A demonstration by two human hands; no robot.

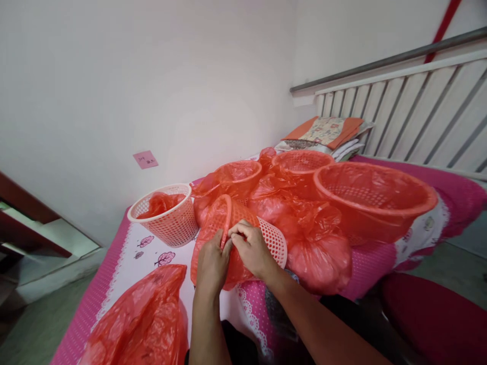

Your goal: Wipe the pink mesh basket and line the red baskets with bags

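Observation:
A white perforated plastic basket (274, 238) lies tipped on its side in front of me, its base to the right. A thin red plastic bag (236, 268) is drawn over its rim and covers its upper half. My left hand (213, 261) pinches the bag at the near side of the rim. Close beside it, my right hand (251, 248) has its fingers bent and pressed onto the bag at the same rim. The fingertips of both hands nearly meet there. What lies inside the tipped basket cannot be made out.
A white basket (177, 220) with crumpled red plastic inside stands left. Red-lined baskets (375, 203) stand behind and right among bunched red bags (317, 248). A loose red bag (140, 314) lies front left. Folded bedding (327, 133) is stacked by the white radiator (399, 111). A dark red stool (433, 319) is right.

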